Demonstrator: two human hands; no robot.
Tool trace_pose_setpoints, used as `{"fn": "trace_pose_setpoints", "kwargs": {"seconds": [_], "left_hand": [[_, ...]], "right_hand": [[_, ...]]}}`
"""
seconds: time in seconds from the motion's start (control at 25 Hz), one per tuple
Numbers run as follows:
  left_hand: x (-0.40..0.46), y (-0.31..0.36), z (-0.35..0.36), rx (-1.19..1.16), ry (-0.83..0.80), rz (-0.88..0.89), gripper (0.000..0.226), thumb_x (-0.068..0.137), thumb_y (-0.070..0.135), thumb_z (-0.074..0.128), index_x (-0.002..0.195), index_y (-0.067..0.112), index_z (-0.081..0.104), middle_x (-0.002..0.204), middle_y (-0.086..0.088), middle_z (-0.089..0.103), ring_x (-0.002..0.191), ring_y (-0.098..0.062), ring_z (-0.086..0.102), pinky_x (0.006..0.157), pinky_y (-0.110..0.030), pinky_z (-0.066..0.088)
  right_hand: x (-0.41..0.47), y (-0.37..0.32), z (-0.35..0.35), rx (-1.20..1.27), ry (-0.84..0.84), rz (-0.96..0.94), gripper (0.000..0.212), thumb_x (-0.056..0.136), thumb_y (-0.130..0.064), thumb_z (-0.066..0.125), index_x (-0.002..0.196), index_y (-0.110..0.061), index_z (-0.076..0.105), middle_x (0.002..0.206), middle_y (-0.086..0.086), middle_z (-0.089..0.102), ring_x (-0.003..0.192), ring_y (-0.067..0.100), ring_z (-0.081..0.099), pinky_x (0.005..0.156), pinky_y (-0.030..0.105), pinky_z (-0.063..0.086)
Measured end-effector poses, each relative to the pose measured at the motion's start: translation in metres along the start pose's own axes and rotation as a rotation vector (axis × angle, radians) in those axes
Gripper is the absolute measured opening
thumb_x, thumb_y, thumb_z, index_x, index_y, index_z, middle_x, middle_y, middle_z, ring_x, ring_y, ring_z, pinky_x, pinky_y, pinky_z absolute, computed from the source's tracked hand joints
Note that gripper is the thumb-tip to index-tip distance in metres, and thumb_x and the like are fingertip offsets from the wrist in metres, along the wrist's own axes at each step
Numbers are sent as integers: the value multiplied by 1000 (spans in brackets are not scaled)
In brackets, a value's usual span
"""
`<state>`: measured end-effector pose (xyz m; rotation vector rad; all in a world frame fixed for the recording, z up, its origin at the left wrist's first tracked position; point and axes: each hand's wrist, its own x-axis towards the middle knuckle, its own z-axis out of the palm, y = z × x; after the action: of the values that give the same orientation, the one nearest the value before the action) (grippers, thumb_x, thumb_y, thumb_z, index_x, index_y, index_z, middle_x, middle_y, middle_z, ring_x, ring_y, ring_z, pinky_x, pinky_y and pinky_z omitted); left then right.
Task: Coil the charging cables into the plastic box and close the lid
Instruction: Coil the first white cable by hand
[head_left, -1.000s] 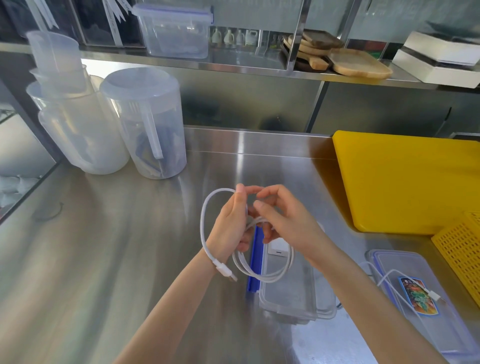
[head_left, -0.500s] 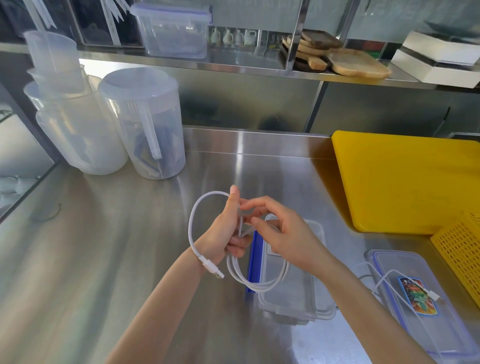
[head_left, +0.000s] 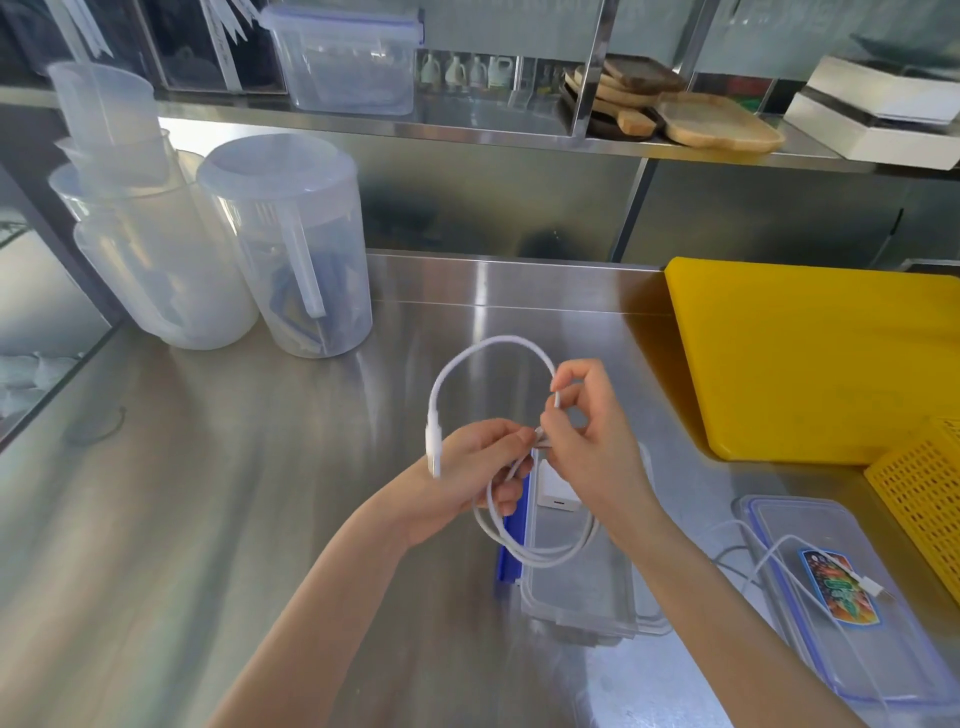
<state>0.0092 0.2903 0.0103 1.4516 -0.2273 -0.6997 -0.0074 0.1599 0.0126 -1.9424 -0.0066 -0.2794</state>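
Currently both hands pinch the white cable (head_left: 493, 353) above the open box (head_left: 582, 587): left hand (head_left: 467, 478) gathers loops, right hand (head_left: 587, 436) feeds the next.

Commercial kitchen, by the look: stainless steel worktop (head_left: 218, 519) and shelf (head_left: 467, 135), yellow cutting board (head_left: 810, 364), lidded plastic pitchers (head_left: 291, 244), stacked wooden boards (head_left: 675, 109), yellow perforated basket (head_left: 919, 499).
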Motion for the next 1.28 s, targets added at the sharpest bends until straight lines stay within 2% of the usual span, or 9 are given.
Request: {"fn": "trace_pose_setpoints", "kwargs": {"seconds": [0.12,0.24,0.4,0.6,0.76,0.84,0.96,1.16,1.28], "left_hand": [[-2,-1,0,95,0,-20,23,95,24,41,75,16,47,55,9,39,39,-6,33,43,-15,37],[-3,-3,-3,199,44,57,13,92,22,48,83,14,51,52,15,41,42,-5,35,46,-16,40],[-4,-4,-6,172,167,171,11,92,18,48,85,11,51,46,15,45,39,-5,38,44,-18,41],[-2,-1,-3,91,263,260,21,91,22,49,73,14,52,48,9,48,29,-9,37,35,-21,44],[2,0,-3,118,349,278,29,89,28,52,61,25,55,46,10,49,25,-7,32,32,-18,37],[4,-1,-3,176,364,285,31,90,29,52,59,28,55,44,9,49,25,-7,34,32,-18,37],[8,-6,-4,218,391,295,31,92,28,48,61,25,55,41,9,48,25,-7,33,32,-18,35],[11,-16,-6,259,477,285,36,96,28,38,73,3,52,38,10,44,28,-8,33,35,-23,36],[13,-18,-6,273,529,309,37,96,27,38,64,10,45,36,10,40,31,-8,31,39,-27,34]], "right_hand": [[3,2,1,-35,-17,12,41,86,-8,47,90,-49,46,77,0,51,56,19,50,55,27,49],[4,6,0,-5,-41,130,29,88,-16,50,114,-29,51,83,-7,52,59,10,54,54,14,46],[3,9,-9,-133,-238,156,48,87,-18,51,133,-25,37,99,-4,56,72,6,58,59,8,45],[1,12,-9,-275,-159,56,43,87,-10,49,125,-31,47,111,-1,38,82,-1,49,68,-8,32],[-1,10,-5,-251,-130,29,31,88,-6,45,107,-26,59,92,-1,60,80,10,57,69,11,41],[-3,8,-2,-145,-148,77,27,88,-6,43,94,-26,59,76,-5,64,72,5,60,63,9,43],[-6,7,-3,98,-185,203,29,90,-5,42,88,-29,58,70,-5,63,58,-4,60,60,6,47],[-8,1,-6,532,-288,448,21,92,-11,44,88,-15,65,58,-7,59,56,3,52,62,15,50],[-4,-3,-11,873,-386,620,12,85,-11,47,88,-9,58,52,-5,53,53,8,46,62,20,45]]}}
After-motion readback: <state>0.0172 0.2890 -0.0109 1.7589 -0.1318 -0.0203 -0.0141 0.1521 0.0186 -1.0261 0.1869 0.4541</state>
